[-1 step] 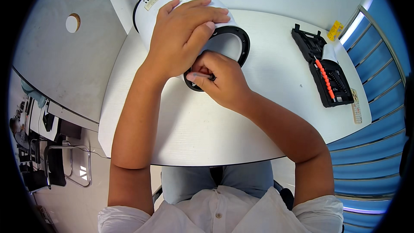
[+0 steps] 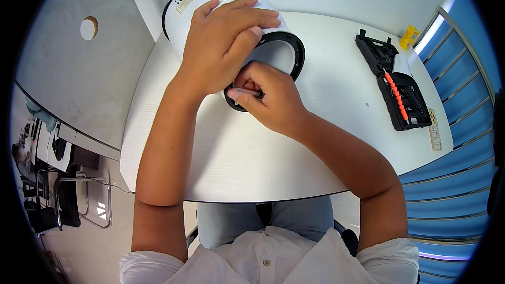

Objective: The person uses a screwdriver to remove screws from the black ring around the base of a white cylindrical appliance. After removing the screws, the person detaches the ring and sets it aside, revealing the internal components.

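A white cylindrical appliance [image 2: 181, 26] lies on its side on the table, with a black ring [image 2: 299, 55] around its near, open end. My left hand [image 2: 223, 34] rests on top of the cylinder, fingers stretched out and spread over its white shell. At the lower left of the black ring, my right hand [image 2: 271, 92] is closed in a pinch. Between its thumb and curled fingers is a slim stick-like tool [image 2: 247, 92] with a dark end. My fingers hide part of the tool and the spot where it meets the ring.
On the right of the white table [image 2: 326, 147] lies an unfolded black tool case [image 2: 402, 100] holding an orange flexible shaft [image 2: 394, 94]. A yellow object [image 2: 408, 37] and a thin strip with markings [image 2: 434, 129] are near it. Metal rails [image 2: 468, 73] run along the right.
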A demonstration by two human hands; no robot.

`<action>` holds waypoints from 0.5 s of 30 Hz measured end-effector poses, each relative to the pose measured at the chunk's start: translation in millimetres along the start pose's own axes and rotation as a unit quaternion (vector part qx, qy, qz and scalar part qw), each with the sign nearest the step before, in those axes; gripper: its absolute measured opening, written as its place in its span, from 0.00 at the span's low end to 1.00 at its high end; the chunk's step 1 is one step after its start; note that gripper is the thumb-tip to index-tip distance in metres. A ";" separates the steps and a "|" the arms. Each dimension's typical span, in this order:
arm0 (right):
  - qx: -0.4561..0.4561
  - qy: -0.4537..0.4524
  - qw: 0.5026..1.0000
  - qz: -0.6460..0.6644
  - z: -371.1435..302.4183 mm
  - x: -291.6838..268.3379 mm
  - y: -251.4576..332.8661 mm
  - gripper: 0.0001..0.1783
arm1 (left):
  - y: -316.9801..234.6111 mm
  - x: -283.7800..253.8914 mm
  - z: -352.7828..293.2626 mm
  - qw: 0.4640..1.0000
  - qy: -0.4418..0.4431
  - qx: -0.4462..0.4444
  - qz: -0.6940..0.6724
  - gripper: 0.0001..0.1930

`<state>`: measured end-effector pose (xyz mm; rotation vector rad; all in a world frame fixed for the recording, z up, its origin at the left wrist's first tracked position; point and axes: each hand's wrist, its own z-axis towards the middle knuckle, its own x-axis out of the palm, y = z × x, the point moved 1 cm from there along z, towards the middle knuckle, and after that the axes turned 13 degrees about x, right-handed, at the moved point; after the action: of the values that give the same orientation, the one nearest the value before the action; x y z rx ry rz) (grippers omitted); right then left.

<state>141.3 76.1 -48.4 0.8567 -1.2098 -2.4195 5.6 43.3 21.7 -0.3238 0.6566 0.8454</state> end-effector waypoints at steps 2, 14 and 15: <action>0.012 -0.005 1.000 0.002 -4.6 -6.2 8.4 0.12 | 0.2 -0.4 -0.4 1.000 0.002 0.002 0.002 0.19; 0.041 0.050 0.975 -0.211 -37.1 -56.5 35.3 0.10 | -0.1 -1.8 -3.0 1.000 -0.008 -0.013 -0.011 0.17; 0.072 0.065 0.967 -0.234 -47.7 -62.7 37.4 0.09 | 0.3 0.8 -2.5 1.000 -0.010 -0.014 -0.016 0.17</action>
<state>220.2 55.9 -17.1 1.4652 -1.2558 -2.5926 4.7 42.7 19.3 -0.3499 0.6195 0.8273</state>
